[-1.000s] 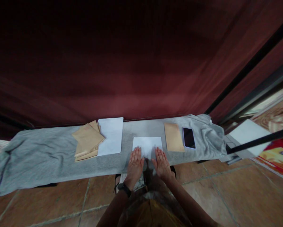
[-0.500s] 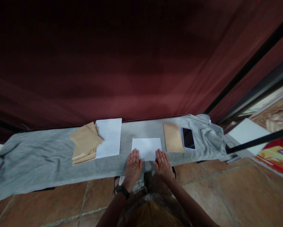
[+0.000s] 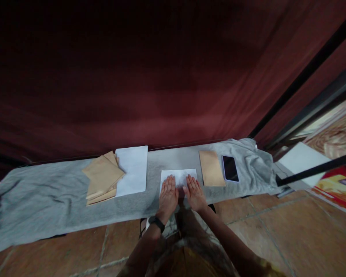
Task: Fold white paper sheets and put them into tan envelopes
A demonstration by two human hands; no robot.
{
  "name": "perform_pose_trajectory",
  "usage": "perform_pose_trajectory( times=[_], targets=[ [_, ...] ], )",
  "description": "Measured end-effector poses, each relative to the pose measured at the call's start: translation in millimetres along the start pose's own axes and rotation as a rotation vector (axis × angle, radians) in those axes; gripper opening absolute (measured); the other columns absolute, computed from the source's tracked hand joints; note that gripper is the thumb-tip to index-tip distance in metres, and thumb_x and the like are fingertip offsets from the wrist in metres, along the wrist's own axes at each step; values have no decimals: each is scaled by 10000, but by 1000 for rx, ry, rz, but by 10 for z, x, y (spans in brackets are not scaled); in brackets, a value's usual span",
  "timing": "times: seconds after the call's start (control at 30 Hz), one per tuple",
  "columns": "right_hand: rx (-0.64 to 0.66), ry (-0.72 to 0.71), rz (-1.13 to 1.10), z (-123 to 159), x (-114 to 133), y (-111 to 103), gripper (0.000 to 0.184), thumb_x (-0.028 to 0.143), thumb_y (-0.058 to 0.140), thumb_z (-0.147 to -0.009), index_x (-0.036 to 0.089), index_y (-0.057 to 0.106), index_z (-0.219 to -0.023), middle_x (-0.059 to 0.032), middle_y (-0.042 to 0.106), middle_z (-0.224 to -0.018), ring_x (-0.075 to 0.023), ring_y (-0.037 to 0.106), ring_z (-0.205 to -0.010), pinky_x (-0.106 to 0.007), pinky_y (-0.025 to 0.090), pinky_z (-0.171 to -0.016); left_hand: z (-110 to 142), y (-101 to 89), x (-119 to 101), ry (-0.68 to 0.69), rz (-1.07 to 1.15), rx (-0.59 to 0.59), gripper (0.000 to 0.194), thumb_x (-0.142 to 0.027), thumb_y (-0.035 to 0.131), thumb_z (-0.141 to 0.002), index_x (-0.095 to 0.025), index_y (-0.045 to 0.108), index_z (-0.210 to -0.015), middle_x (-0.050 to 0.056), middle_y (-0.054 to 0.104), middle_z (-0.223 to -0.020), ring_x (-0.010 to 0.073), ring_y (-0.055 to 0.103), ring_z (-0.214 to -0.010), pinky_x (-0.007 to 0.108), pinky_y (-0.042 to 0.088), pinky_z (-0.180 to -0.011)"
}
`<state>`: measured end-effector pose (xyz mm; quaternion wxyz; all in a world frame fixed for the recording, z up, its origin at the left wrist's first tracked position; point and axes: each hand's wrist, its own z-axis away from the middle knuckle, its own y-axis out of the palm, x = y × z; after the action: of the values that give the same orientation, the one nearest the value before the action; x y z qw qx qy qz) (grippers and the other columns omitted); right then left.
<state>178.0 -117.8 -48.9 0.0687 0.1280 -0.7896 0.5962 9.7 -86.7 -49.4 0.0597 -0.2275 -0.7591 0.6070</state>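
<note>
A white sheet of paper (image 3: 178, 174), apparently folded, lies flat on the grey cloth in front of me. My left hand (image 3: 169, 194) rests palm down on its left part, fingers stretched out. On the right part of the same paper lies my right hand (image 3: 195, 193), also flat with the fingers extended. Both hands cover much of the paper's near half, and neither grips anything. Just to the right of the paper is a brown envelope (image 3: 212, 168).
A phone (image 3: 230, 168) lies right of the envelope. To the left, several brown envelopes (image 3: 103, 175) overlap a stack of white paper (image 3: 135, 169). Grey cloth (image 3: 42, 196) covers the narrow bench, wrinkled at both ends. A dark red panel (image 3: 161, 96) rises behind it.
Both hands have slid inward and a little farther up the paper, after being nearer its lower corners half a second ago. The view has shifted slightly.
</note>
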Motion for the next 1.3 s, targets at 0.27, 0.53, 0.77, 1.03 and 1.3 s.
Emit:
perform_pose_trajectory(
  times=[0.27, 0.53, 0.77, 1.03, 1.3],
  targets=[
    [2, -74, 8, -351, 64, 216, 481, 305, 369, -1058, 177, 455, -1513, -127, 479, -1553, -260, 411, -1458, -500, 339, -1187, -336, 210, 57, 86, -19, 82, 602, -145, 335, -958, -99, 338, -1559, 157, 384, -1608, 262, 299, -1520, 500, 296, -1225],
    [-87, -22, 68, -339, -70, 326, 554, 360, 358, -1064, 126, 351, -1566, -165, 450, -1565, -261, 413, -1454, -473, 309, -1202, -350, 228, 278, -4, -23, 14, 572, -283, 325, -1016, -118, 338, -1563, 140, 374, -1614, 234, 315, -1514, 458, 291, -1232],
    [-135, 32, 82, -312, -152, 308, 588, 381, 293, -1076, 80, 302, -1581, -201, 458, -1549, -281, 435, -1439, -480, 314, -1185, -275, 194, 389, -70, -31, -14, 588, -295, 314, -1010, -62, 353, -1548, 176, 391, -1594, 272, 294, -1522, 507, 298, -1224],
    [-138, 92, 77, -251, -220, 342, 637, 421, 297, -1069, 71, 243, -1598, -221, 439, -1557, -303, 447, -1421, -497, 315, -1170, -180, 161, 441, -101, -25, -84, 598, -318, 305, -1014, -80, 328, -1563, 178, 404, -1587, 268, 323, -1510, 511, 311, -1217],
    [-163, 103, 89, -210, -248, 361, 629, 437, 293, -1064, 61, 326, -1568, -219, 465, -1541, -306, 461, -1401, -494, 321, -1163, -80, 111, 476, -140, -43, -99, 585, -354, 281, -1036, -80, 372, -1544, 184, 439, -1566, 281, 370, -1487, 507, 325, -1209]
  ],
)
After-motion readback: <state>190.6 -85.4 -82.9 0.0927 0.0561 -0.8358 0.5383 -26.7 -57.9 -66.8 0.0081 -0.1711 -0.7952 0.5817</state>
